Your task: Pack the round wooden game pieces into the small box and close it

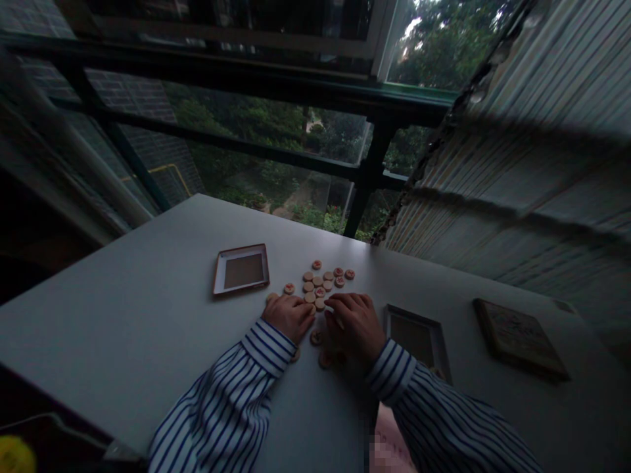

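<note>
Round wooden Chinese chess pieces (317, 282) lie in a loose cluster on the white table, some with red characters facing up, others blank side up. My left hand (290, 315) rests at the cluster's near left edge, fingers curled together, with a piece (311, 309) at the fingertips. Opposite it, my right hand (357, 325) has bent fingers, the thumb apart from the index finger; its fingertips are beside a blank piece (319, 304). Between the wrists lie a marked piece (316, 337) and another piece (325, 359). Some pieces are partly hidden by my hands.
An open shallow tray (266, 266) lies to the left on the white table (148, 282). A second tray (441, 335) lies beside my right forearm, partly covered by the sleeve. Farther right is a flat decorated box (520, 335). A window with dark railings (236, 141) borders the far edge.
</note>
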A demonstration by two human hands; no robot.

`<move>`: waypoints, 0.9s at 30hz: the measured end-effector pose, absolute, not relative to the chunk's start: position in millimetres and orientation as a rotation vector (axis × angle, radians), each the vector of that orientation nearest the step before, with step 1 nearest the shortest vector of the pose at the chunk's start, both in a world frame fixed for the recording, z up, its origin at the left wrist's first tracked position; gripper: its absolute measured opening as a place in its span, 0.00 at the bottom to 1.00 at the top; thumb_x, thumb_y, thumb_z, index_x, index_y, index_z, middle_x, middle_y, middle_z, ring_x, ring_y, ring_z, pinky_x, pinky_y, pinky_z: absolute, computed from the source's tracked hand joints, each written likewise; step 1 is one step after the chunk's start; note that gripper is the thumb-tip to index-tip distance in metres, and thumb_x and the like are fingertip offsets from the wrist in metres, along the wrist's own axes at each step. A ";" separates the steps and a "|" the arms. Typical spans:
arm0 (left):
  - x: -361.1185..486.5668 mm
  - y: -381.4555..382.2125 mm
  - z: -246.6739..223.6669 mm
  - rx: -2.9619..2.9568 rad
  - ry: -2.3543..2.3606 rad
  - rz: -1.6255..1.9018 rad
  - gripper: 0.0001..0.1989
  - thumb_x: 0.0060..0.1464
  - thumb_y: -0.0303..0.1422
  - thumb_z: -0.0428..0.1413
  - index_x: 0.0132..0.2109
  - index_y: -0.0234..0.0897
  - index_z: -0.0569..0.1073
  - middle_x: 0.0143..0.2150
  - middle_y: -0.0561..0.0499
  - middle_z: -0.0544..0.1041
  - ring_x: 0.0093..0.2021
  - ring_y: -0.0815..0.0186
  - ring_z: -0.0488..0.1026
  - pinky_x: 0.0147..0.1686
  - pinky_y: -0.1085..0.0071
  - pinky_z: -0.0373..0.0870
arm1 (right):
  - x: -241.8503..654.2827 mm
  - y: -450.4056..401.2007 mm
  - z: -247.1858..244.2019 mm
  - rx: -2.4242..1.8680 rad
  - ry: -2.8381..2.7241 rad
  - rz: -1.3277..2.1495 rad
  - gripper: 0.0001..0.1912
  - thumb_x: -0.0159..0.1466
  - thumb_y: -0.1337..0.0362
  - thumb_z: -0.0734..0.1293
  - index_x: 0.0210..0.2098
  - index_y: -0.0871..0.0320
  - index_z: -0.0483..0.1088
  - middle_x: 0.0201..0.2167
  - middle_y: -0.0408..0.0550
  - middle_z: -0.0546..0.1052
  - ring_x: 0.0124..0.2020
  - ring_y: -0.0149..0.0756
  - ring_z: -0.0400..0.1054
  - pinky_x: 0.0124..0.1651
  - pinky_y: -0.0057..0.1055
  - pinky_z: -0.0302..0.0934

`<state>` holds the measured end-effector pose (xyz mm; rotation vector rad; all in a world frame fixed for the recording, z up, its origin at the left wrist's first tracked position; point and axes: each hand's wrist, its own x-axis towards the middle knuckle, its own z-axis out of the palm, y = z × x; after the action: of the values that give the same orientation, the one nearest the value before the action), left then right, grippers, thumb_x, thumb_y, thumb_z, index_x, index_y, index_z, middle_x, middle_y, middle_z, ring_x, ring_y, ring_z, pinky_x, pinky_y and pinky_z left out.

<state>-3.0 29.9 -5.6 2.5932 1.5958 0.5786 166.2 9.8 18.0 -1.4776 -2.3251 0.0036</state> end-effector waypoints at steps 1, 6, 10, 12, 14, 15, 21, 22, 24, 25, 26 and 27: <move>-2.6 29.9 -6.4 2.600 1.596 0.580 0.10 0.49 0.38 0.52 0.35 0.41 0.75 0.33 0.49 0.76 0.35 0.61 0.69 0.36 0.63 0.57 | 166.1 10.0 17.5 -1.473 -2.327 -0.002 0.10 0.59 0.64 0.60 0.41 0.55 0.68 0.41 0.47 0.73 0.42 0.37 0.63 0.47 0.36 0.49; -0.4 30.2 -9.4 2.630 1.625 0.607 0.09 0.49 0.37 0.51 0.33 0.42 0.75 0.32 0.50 0.76 0.34 0.62 0.69 0.35 0.64 0.56 | 164.9 10.3 15.2 -1.463 -2.328 -0.025 0.10 0.60 0.64 0.60 0.40 0.55 0.68 0.40 0.47 0.73 0.42 0.36 0.63 0.46 0.37 0.48; 0.0 30.6 -11.7 2.643 1.615 0.656 0.09 0.50 0.36 0.50 0.33 0.41 0.75 0.31 0.49 0.76 0.34 0.62 0.69 0.35 0.63 0.56 | 164.6 9.4 15.6 -1.458 -2.329 -0.016 0.11 0.60 0.64 0.60 0.41 0.54 0.68 0.40 0.47 0.73 0.41 0.36 0.63 0.46 0.37 0.48; -0.1 30.6 -12.3 2.640 1.597 0.691 0.10 0.51 0.36 0.50 0.33 0.41 0.75 0.31 0.48 0.77 0.33 0.62 0.70 0.35 0.63 0.57 | 164.8 8.9 16.1 -1.458 -2.326 -0.019 0.10 0.59 0.64 0.60 0.40 0.54 0.68 0.40 0.47 0.73 0.41 0.36 0.63 0.46 0.37 0.48; -0.3 30.6 -12.0 2.620 1.582 0.732 0.10 0.51 0.35 0.50 0.32 0.41 0.75 0.30 0.48 0.77 0.33 0.62 0.70 0.34 0.63 0.58 | 164.9 8.7 16.6 -1.454 -2.325 -0.021 0.10 0.59 0.64 0.60 0.40 0.54 0.68 0.39 0.47 0.73 0.41 0.36 0.63 0.46 0.37 0.49; -0.6 30.7 -11.4 2.606 1.572 0.750 0.10 0.50 0.35 0.50 0.32 0.41 0.76 0.30 0.48 0.77 0.32 0.63 0.70 0.34 0.64 0.59 | 164.9 8.6 16.8 -1.455 -2.322 -0.020 0.10 0.59 0.64 0.60 0.40 0.54 0.68 0.40 0.48 0.73 0.42 0.36 0.63 0.46 0.37 0.49; -4.8 34.8 -6.2 2.401 1.480 0.977 0.08 0.48 0.35 0.53 0.31 0.39 0.76 0.30 0.49 0.78 0.31 0.65 0.72 0.35 0.67 0.66 | 164.9 9.2 18.9 -1.458 -2.298 0.015 0.10 0.60 0.65 0.59 0.40 0.55 0.68 0.40 0.48 0.73 0.42 0.37 0.63 0.47 0.37 0.49; -5.7 35.7 -5.4 2.343 1.451 1.040 0.08 0.47 0.35 0.54 0.32 0.38 0.76 0.30 0.49 0.78 0.30 0.66 0.73 0.34 0.68 0.67 | 165.0 9.3 19.3 -1.458 -2.296 0.022 0.10 0.59 0.65 0.59 0.40 0.55 0.68 0.40 0.48 0.73 0.42 0.37 0.63 0.47 0.37 0.49; -6.8 36.7 -3.7 2.203 1.391 1.142 0.09 0.46 0.35 0.54 0.33 0.37 0.76 0.30 0.49 0.78 0.28 0.67 0.72 0.34 0.69 0.68 | 165.2 9.4 19.7 -1.458 -2.287 0.027 0.10 0.59 0.66 0.60 0.40 0.55 0.68 0.41 0.47 0.73 0.42 0.38 0.63 0.47 0.37 0.49; -7.0 36.6 -2.6 2.121 1.368 1.172 0.10 0.46 0.35 0.55 0.34 0.36 0.76 0.30 0.49 0.78 0.27 0.68 0.72 0.34 0.69 0.69 | 165.2 9.4 19.7 -1.456 -2.282 0.026 0.10 0.59 0.66 0.60 0.40 0.55 0.68 0.40 0.47 0.73 0.42 0.38 0.63 0.47 0.37 0.49; -7.0 36.2 -1.3 2.032 1.355 1.186 0.10 0.46 0.36 0.55 0.35 0.36 0.76 0.30 0.49 0.78 0.27 0.68 0.72 0.34 0.69 0.70 | 165.2 9.5 19.7 -1.451 -2.276 0.023 0.10 0.59 0.66 0.60 0.40 0.56 0.68 0.40 0.47 0.73 0.42 0.38 0.63 0.47 0.37 0.49; -6.7 35.5 0.2 1.938 1.351 1.189 0.11 0.45 0.36 0.55 0.35 0.35 0.76 0.31 0.48 0.78 0.27 0.68 0.73 0.34 0.69 0.70 | 165.2 9.5 19.7 -1.444 -2.270 0.018 0.10 0.59 0.66 0.60 0.40 0.56 0.68 0.40 0.47 0.73 0.42 0.38 0.63 0.47 0.37 0.49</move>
<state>-6.7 35.5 0.2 1.9377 1.3508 1.1890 165.2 9.5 19.7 -1.4445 -2.2697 0.0183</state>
